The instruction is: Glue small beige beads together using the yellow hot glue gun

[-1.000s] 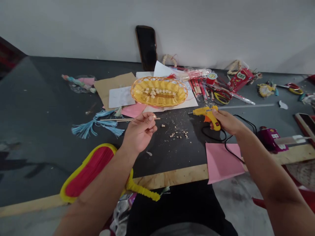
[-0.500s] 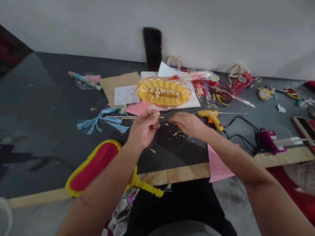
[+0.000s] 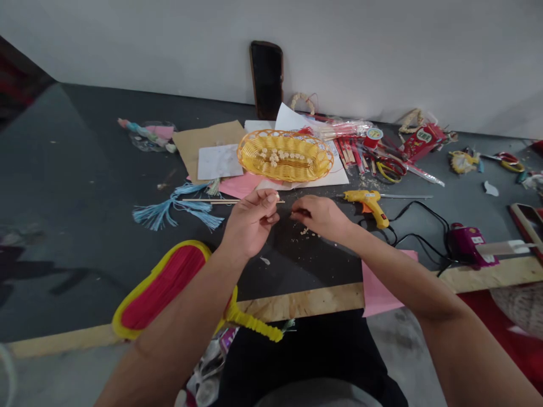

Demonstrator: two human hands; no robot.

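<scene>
My left hand (image 3: 254, 220) is closed, with a small whitish piece (image 3: 277, 196) pinched between thumb and forefinger. Just to its right, my right hand (image 3: 320, 215) is low over the dark tabletop. Its fingertips are pinched together on a tiny beige piece (image 3: 292, 213), which is mostly hidden. Small beige chips (image 3: 306, 232) lie scattered below the right hand. Behind both hands stands a yellow woven basket (image 3: 285, 174) with several small pale pieces (image 3: 283, 155) in it. Thin wooden sticks (image 3: 207, 200) lie left of my left hand.
A yellow glue gun (image 3: 368, 204) lies right of my hands, its black cable running to a purple box (image 3: 469, 244). A red fan-shaped piece with yellow edging (image 3: 169, 285) is under my left forearm. Blue tassels (image 3: 156, 213), scissors (image 3: 390, 169) and a propped phone (image 3: 267, 79) are around.
The beige piece that lay on the table by my right fingertips is now between them. My left hand keeps its pinch. The view has shifted slightly.
</scene>
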